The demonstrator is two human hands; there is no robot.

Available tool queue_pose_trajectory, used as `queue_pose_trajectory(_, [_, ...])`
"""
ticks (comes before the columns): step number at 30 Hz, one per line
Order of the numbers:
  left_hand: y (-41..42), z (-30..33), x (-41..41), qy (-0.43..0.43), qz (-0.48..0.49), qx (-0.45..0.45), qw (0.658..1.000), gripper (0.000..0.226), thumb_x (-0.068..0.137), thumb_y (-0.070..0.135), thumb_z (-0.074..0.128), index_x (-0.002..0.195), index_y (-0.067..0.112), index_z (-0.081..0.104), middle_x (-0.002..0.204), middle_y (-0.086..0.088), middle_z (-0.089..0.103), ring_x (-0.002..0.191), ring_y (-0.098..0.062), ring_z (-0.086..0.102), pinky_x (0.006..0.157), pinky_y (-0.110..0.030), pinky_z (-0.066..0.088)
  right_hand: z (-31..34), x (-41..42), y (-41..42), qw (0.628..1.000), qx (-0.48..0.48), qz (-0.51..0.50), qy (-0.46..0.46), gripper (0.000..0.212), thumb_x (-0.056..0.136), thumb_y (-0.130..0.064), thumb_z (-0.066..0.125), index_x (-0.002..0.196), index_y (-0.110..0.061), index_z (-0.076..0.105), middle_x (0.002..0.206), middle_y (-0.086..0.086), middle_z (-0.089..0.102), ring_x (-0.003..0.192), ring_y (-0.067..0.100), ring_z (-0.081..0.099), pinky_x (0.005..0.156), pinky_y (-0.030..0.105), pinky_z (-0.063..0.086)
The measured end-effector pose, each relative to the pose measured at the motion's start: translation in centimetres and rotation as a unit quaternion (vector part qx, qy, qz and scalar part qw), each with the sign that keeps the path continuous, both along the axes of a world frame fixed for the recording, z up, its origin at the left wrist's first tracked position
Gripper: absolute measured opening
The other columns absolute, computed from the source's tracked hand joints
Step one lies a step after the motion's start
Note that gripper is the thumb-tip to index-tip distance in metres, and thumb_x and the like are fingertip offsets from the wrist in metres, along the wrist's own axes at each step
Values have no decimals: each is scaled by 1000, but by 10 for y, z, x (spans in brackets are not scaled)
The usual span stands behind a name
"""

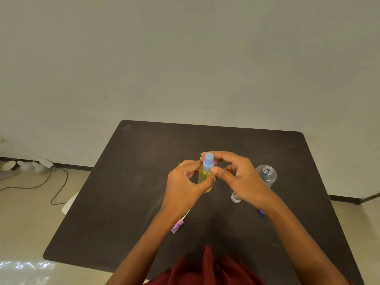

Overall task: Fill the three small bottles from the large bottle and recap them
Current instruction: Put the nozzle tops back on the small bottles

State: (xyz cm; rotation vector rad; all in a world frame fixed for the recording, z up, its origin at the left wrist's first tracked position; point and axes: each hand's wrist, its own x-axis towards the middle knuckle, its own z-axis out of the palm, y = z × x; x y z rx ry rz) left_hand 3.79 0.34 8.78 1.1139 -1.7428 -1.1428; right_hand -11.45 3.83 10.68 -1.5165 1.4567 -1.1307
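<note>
At the middle of the dark table (144, 182), my left hand (185, 186) grips the body of a small yellow bottle (203, 175) standing upright. My right hand (234, 173) pinches its blue cap (208, 163) between thumb and fingers on top of the bottle. The large clear bottle (267, 174) stands open, without a cap, to the right behind my right hand. A small clear bottle (235, 197) shows partly under my right hand. A purple spray cap with a white tube (178, 225) lies near my left wrist. A blue piece (261, 212) peeks out under my right forearm.
The table's near edge meets my red clothing (205, 270). On the floor at left lie cables (57, 188) and several white bowls (24, 165) by the wall.
</note>
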Motion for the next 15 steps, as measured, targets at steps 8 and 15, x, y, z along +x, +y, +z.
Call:
queue_pose_trajectory(8, [3,0,2,6,10,1,1000,27,79,14,77,105,21,75,90,2,72,89,-15,67,83,-39,56,-6,9,1,997,-26,-65,-40,29,80,-13,72,103,-31,66,98,-15,69,95,9,62,78,38,52])
queue_pose_trajectory(15, [5,-3,1,-6,6,2,1000,28,78,15,76,105,25,74,87,2,72,86,-19,67,80,-45,55,-12,14,1,994,-12,-89,-66,34,75,-17,78,106,-22,66,97,-8,65,89,8,61,74,20,52])
